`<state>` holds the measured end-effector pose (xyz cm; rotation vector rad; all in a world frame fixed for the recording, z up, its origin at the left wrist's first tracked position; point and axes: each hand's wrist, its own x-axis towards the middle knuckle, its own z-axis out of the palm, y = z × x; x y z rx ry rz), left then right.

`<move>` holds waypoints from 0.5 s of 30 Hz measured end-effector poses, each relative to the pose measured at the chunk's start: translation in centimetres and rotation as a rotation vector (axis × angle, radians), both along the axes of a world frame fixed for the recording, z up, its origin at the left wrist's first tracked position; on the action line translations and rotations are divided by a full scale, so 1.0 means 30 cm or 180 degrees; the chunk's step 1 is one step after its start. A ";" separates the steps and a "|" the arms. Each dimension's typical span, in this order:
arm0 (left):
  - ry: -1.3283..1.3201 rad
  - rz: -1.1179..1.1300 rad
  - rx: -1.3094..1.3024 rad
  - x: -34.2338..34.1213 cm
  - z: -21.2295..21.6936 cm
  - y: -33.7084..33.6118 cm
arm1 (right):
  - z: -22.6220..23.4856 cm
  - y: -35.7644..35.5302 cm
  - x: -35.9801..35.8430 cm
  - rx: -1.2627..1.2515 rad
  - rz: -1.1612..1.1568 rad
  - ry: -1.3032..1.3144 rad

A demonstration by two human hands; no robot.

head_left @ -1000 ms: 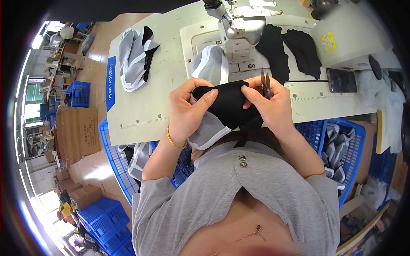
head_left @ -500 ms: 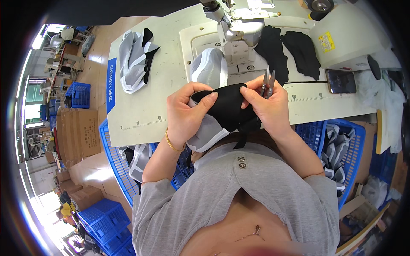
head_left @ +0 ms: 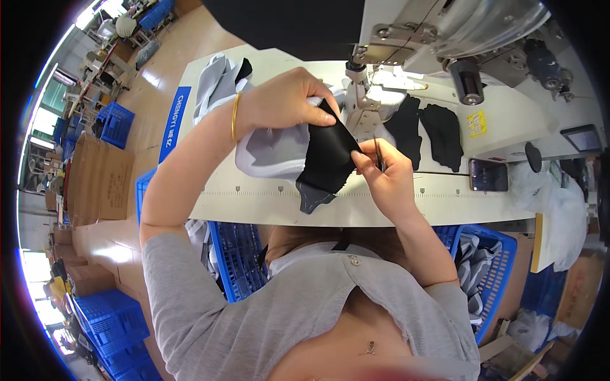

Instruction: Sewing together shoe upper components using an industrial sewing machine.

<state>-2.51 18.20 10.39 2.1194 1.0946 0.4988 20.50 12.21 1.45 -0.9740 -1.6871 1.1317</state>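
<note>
A sewn fabric piece, part black cloth and part grey mesh with a white border, is held up over the front of the sewing table. My left hand is closed on its upper edge, thumb on the black cloth. At the black part's right edge, the fingertips of my right hand pinch the cloth. Small metal thread snips are also tucked in my right hand, seen nearly edge-on. Just beyond the piece stands the sewing machine's needle area.
Two black cut pieces lie right of the needle area, near a phone. More grey-and-black pieces lie at the table's far left. Blue baskets stand below the front edge; the right basket holds similar pieces.
My left hand has moved up and away from my body, turning the piece so its black part hangs at a slant. My right hand has lowered slightly. The view has shifted, showing more machine.
</note>
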 end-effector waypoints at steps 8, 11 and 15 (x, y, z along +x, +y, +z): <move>-0.0351 0.0819 -0.1578 0.041 0.141 0.121 | 0.049 0.009 -0.055 -0.0834 -0.0192 0.1727; -0.0265 0.0618 -0.1013 0.039 0.107 0.178 | 0.046 0.025 -0.071 -0.0776 -0.0282 0.1967; -0.0086 0.0608 -0.0613 0.035 0.098 0.177 | 0.049 0.040 -0.058 -0.1070 -0.0209 0.2202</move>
